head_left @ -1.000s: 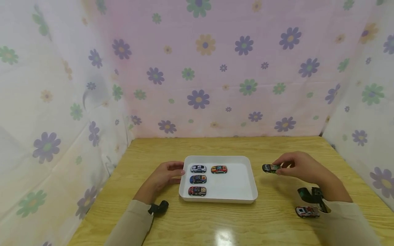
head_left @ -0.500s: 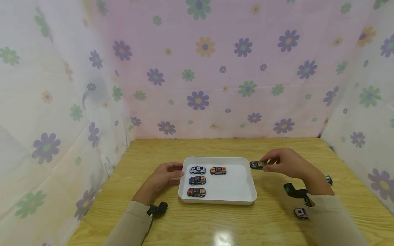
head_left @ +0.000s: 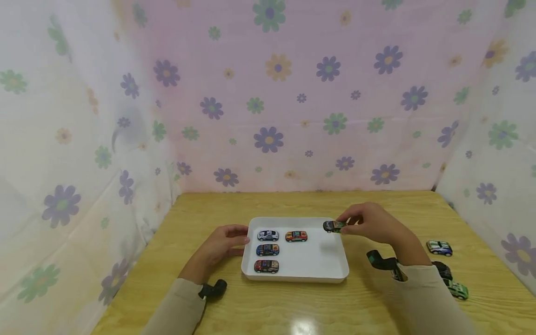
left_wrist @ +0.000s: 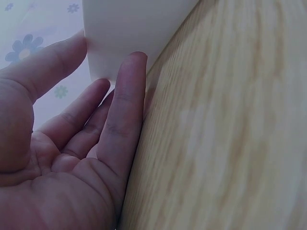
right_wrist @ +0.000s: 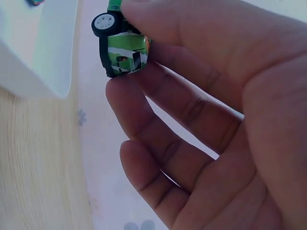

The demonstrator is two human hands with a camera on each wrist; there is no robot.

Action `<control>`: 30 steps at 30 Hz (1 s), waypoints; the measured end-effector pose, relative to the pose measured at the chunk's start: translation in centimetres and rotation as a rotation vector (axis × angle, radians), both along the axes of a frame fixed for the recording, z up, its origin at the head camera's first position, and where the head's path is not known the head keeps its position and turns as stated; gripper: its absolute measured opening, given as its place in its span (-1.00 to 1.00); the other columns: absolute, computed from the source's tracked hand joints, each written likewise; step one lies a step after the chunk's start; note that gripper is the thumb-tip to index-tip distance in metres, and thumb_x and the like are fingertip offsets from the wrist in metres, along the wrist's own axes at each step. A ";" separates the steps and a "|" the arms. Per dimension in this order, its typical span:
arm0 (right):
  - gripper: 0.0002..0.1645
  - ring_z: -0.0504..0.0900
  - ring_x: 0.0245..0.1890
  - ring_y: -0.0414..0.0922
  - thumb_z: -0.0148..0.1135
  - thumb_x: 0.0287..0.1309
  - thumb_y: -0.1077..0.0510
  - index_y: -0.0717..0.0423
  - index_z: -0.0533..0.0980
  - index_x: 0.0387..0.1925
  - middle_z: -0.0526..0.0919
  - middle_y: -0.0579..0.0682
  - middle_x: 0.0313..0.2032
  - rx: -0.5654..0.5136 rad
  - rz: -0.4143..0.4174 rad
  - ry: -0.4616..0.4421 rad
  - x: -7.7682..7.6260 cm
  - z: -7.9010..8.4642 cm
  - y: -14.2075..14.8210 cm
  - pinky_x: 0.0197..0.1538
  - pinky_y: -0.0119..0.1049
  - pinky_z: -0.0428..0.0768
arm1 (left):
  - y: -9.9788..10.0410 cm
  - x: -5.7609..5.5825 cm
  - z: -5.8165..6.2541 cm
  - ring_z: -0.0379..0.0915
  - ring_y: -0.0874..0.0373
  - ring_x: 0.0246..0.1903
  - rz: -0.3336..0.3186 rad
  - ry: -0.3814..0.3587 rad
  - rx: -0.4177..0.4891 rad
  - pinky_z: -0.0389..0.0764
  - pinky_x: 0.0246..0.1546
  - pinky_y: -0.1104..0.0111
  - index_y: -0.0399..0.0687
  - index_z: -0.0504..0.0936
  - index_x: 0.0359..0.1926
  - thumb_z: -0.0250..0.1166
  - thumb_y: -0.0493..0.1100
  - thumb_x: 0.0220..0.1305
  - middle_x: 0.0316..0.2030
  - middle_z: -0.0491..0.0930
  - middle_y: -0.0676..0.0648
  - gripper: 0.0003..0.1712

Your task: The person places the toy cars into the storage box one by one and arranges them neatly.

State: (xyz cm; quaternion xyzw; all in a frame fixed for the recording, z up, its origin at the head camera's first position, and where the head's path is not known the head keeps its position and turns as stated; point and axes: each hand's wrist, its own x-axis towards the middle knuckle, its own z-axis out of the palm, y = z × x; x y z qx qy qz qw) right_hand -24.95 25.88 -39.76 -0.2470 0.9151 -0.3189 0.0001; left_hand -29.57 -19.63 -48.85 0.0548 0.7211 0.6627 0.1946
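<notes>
My right hand (head_left: 368,223) pinches a black and green toy car (head_left: 334,226) between thumb and fingers, above the back right corner of the white tray (head_left: 293,278). In the right wrist view the car's green end (right_wrist: 127,52) and one white-hubbed wheel show, with the thumb covering part of it. My left hand (head_left: 224,244) touches the tray's left side, thumb at the rim and fairly straight fingers against the outer wall (left_wrist: 127,33). Inside the tray, a white car (head_left: 268,235), a blue car (head_left: 267,250) and a red car (head_left: 266,266) form a left column; a red-yellow car (head_left: 296,236) sits beside the white one.
On the wooden table (head_left: 293,307) right of the tray lie a white, green and blue car (head_left: 439,247), a dark car (head_left: 441,270) partly behind the right sleeve, and a green car (head_left: 458,290). A flowered cloth (head_left: 268,102) stands behind and at both sides.
My right hand has carried the black and green car leftward from beside the tray to over its back right corner. The right sleeve has uncovered cars on the right. The left hand stays put.
</notes>
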 end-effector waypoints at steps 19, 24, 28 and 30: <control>-0.79 0.63 -0.29 -0.13 0.50 0.23 0.01 -0.21 0.76 -0.09 0.73 -0.17 -0.14 -0.021 0.018 -0.074 -0.6 -1.4 -3.3 -0.32 -0.31 0.66 | -0.4 0.2 -0.1 0.65 -0.02 0.08 -0.002 0.008 0.030 0.76 0.03 0.08 -0.28 0.50 0.33 0.42 -0.25 0.35 0.25 0.56 -0.28 -0.42; -0.79 0.64 -0.31 -0.14 0.50 0.22 0.01 -0.18 0.77 -0.09 0.73 -0.18 -0.16 -0.006 0.020 -0.089 -0.5 -1.6 -3.5 -0.32 -0.32 0.67 | -0.2 0.1 -0.1 0.65 -0.03 0.06 -0.013 0.011 0.030 0.77 0.03 0.08 -0.31 0.49 0.34 0.42 -0.25 0.35 0.24 0.56 -0.30 -0.41; -0.79 0.68 -0.25 -0.17 0.50 0.23 0.04 -0.14 0.77 -0.09 0.74 -0.18 -0.15 -0.012 0.042 -0.073 -0.5 -1.7 -3.8 -0.27 -0.34 0.69 | -0.1 0.1 -0.2 0.65 -0.03 0.06 -0.011 0.017 0.028 0.77 0.02 0.08 -0.30 0.49 0.34 0.42 -0.24 0.35 0.24 0.56 -0.29 -0.41; -0.79 0.68 -0.24 -0.17 0.49 0.23 0.04 -0.13 0.77 -0.08 0.74 -0.17 -0.14 -0.018 0.052 -0.075 -0.6 -1.8 -4.0 -0.26 -0.34 0.70 | -0.1 0.1 -0.2 0.65 -0.02 0.06 -0.006 0.018 0.023 0.77 0.02 0.09 -0.30 0.50 0.34 0.42 -0.24 0.35 0.24 0.57 -0.28 -0.42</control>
